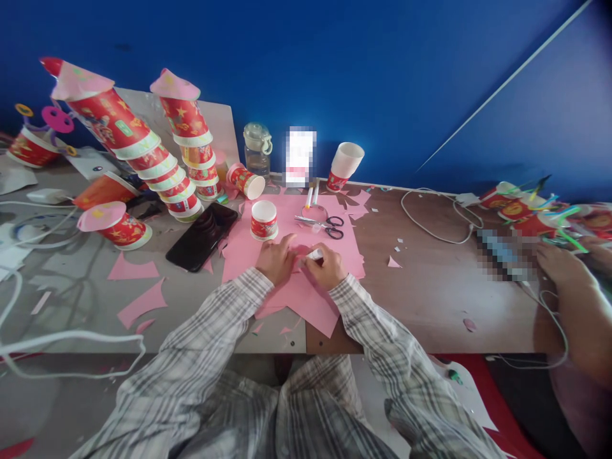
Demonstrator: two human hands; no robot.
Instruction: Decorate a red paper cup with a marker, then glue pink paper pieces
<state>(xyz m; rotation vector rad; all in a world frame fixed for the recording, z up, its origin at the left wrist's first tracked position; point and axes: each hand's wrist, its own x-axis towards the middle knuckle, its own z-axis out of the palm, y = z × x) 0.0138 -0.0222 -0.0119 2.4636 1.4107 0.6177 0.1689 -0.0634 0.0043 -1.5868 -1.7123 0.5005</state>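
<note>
My left hand (pixel 277 260) lies on the sheets of pink paper (pixel 320 312), fingers stretched toward the right and pressing down, holding nothing that shows. Close beside it, my right hand (pixel 327 266) pinches a small white object (pixel 314 254) against the paper. Its kind is hard to make out, since the fingers cover much of it. Just beyond my left hand stands a red and white paper cup (pixel 264 220). Scissors (pixel 329 227) with black handles lie on the paper ahead of my right hand.
Two towers of stacked paper cups (pixel 129 127) with pink cone tops stand at left, behind a black phone (pixel 203 236). A lidded jar (pixel 257 150) and upright stacked cups (pixel 344 166) are near the blue wall. At right, another person's arm (pixel 568 280) rests by a blurred device.
</note>
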